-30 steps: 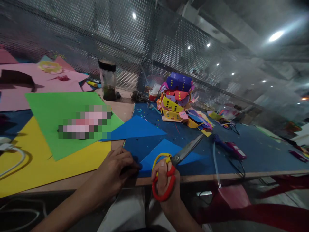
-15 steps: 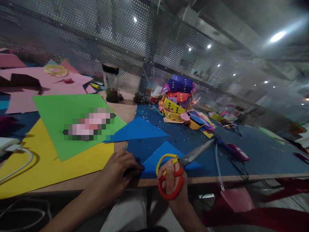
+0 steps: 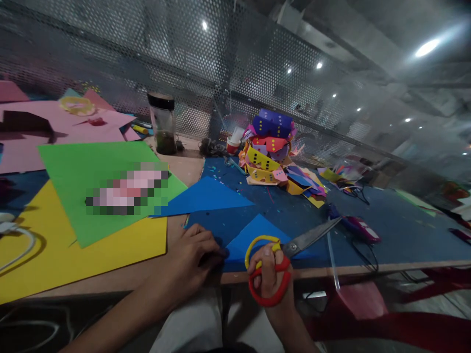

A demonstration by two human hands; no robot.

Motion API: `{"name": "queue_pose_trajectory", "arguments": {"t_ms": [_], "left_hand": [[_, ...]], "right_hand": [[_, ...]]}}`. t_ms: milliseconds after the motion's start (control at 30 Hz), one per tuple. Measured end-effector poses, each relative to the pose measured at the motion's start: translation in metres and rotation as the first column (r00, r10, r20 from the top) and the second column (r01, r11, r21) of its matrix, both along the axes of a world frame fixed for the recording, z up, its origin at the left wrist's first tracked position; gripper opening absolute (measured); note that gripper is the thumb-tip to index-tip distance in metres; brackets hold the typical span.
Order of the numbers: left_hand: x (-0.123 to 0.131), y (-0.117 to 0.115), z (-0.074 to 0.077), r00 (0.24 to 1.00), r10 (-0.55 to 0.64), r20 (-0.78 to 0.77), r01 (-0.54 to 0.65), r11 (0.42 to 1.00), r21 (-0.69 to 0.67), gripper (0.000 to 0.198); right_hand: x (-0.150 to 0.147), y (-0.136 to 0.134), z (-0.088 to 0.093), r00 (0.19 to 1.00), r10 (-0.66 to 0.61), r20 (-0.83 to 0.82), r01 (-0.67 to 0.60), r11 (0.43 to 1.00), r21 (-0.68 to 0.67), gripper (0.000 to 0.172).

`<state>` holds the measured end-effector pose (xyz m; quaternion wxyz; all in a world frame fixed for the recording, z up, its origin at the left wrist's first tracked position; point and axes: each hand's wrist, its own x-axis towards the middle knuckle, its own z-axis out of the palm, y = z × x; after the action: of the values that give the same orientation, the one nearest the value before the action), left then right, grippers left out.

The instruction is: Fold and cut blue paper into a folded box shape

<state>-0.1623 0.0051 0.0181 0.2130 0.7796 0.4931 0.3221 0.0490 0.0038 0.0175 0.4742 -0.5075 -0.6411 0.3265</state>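
Note:
Scissors (image 3: 270, 272) with one yellow and one red handle are in my right hand (image 3: 270, 267), its fingers wrapped round them. The blades look closed and point up and to the right. Behind the scissors a blue paper triangle (image 3: 253, 233) lies at the table's front edge, partly hidden by my right hand. My left hand (image 3: 196, 252) has its fingers curled and its fingertips at the left corner of that triangle, seemingly pinching it. A second blue paper piece (image 3: 206, 196) lies farther back, by the green sheet (image 3: 69, 181).
A yellow sheet (image 3: 128, 245) lies under the green one, with pink paper (image 3: 29, 152) behind. Beyond are a black-lidded jar (image 3: 162, 122), a heap of coloured paper pieces (image 3: 272, 147) and a purple glue gun (image 3: 358, 229) with its cord. A white cable (image 3: 31, 240) lies left.
The view has shifted slightly, with the table items a little further left. Both hands and the scissors sit slightly further right. The grips look the same.

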Motion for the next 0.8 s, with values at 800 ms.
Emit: {"name": "queue_pose_trajectory", "arguments": {"t_ms": [800], "left_hand": [[-0.002,0.002,-0.006,0.999,-0.017,0.036,0.016,1.000,0.025,0.014]], "right_hand": [[-0.022,-0.006,-0.005,0.998,0.057,-0.014,-0.057,0.998,-0.019,0.043]]}}
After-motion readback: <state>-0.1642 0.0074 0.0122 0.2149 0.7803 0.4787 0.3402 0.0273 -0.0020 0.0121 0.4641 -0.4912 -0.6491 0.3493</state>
